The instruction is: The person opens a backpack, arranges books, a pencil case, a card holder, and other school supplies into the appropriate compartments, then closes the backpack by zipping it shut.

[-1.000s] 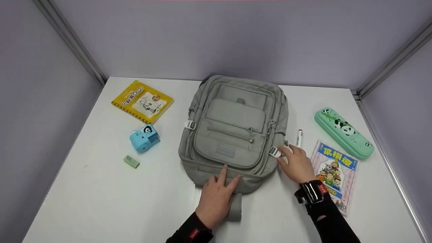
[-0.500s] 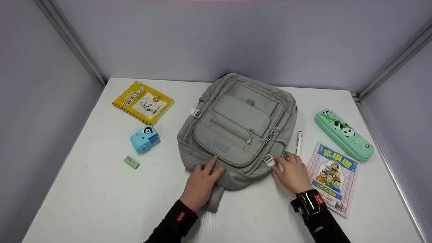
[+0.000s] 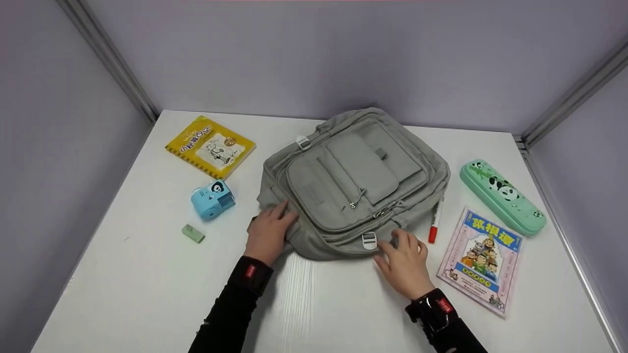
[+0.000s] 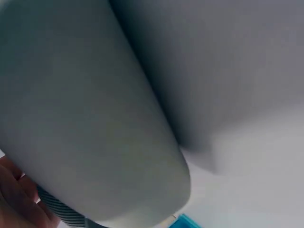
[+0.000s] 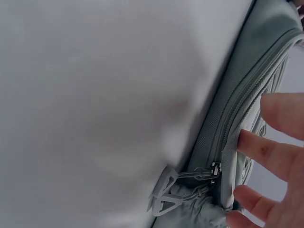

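A grey backpack (image 3: 363, 176) lies front side up on the white table, its top tilted to the back right. My left hand (image 3: 265, 233) grips its bottom left corner, with fingers curled over the fabric. In the left wrist view those fingers (image 4: 23, 199) sit beside a dark ribbed strap (image 4: 61, 206). My right hand (image 3: 405, 262) touches the bag's lower side next to a white buckle (image 3: 369, 240). Its fingers (image 5: 266, 149) lie spread and nearly straight against the zipped edge in the right wrist view. Zipper pulls (image 5: 166, 190) hang just below them.
Left of the bag lie a yellow book (image 3: 212, 147), a blue pencil sharpener (image 3: 212, 200) and a green eraser (image 3: 193, 233). On the right are a red-capped marker (image 3: 433, 232), a pink-and-blue book (image 3: 483, 262) and a green panda pencil case (image 3: 503, 196). Walls enclose the back and sides.
The backpack has turned clockwise, its top swinging right and its bottom left. My left hand moved left and up with it; my right hand shifted left and down, uncovering the marker's red cap.
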`<move>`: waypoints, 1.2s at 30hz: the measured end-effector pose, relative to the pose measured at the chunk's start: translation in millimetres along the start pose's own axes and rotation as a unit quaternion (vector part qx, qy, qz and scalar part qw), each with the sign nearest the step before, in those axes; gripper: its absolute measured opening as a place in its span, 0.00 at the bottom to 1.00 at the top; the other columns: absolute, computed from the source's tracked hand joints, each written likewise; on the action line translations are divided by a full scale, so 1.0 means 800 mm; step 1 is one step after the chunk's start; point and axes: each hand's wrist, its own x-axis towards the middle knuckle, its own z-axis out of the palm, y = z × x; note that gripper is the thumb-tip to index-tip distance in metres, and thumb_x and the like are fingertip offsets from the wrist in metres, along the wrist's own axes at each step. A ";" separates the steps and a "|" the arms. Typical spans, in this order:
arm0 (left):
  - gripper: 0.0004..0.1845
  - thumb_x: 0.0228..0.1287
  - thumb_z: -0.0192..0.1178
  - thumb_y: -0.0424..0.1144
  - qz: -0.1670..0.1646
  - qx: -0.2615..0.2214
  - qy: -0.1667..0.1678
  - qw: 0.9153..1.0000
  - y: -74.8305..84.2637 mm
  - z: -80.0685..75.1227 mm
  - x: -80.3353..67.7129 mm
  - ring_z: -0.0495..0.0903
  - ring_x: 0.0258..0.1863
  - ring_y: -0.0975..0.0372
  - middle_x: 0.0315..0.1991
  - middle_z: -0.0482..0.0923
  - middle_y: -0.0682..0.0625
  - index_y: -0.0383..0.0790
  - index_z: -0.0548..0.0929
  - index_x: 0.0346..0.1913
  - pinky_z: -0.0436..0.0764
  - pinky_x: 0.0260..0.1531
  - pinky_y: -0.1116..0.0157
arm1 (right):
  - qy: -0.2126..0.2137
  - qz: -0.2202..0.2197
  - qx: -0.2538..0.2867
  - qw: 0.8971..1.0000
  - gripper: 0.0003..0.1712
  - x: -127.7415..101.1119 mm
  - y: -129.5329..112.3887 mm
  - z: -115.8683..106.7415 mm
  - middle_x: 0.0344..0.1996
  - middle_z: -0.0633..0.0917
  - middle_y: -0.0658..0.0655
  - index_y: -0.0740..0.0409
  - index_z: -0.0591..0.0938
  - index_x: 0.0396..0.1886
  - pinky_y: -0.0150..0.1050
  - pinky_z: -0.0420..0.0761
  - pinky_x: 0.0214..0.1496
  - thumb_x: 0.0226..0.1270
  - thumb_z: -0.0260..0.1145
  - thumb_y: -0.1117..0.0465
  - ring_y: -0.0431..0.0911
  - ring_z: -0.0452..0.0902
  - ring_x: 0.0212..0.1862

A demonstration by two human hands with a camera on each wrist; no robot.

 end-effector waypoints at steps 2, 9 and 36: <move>0.31 0.50 0.71 0.27 -0.025 -0.006 -0.038 0.999 -0.002 -0.005 0.010 0.78 0.59 0.43 0.67 0.74 0.43 0.52 0.79 0.58 0.82 0.48 0.45 | -0.007 -0.004 -0.001 1.000 0.17 0.000 -0.005 0.000 0.58 0.73 0.66 0.57 0.84 0.50 0.67 0.60 0.61 0.63 0.70 0.56 0.64 0.64 0.63; 0.25 0.62 0.58 0.23 -0.059 -0.003 -0.089 0.994 0.020 -0.021 0.015 0.72 0.65 0.39 0.70 0.70 0.39 0.44 0.77 0.61 0.73 0.62 0.41 | 0.011 0.003 0.030 0.999 0.17 0.007 0.000 -0.011 0.57 0.77 0.64 0.56 0.84 0.52 0.65 0.59 0.59 0.63 0.70 0.58 0.63 0.68 0.60; 0.16 0.69 0.55 0.32 0.019 -0.094 -0.050 0.994 0.074 0.007 -0.047 0.77 0.62 0.50 0.67 0.73 0.43 0.40 0.79 0.58 0.78 0.60 0.55 | -0.008 0.029 0.087 0.996 0.27 0.037 0.047 -0.030 0.64 0.73 0.71 0.62 0.76 0.65 0.62 0.74 0.61 0.64 0.63 0.69 0.68 0.72 0.63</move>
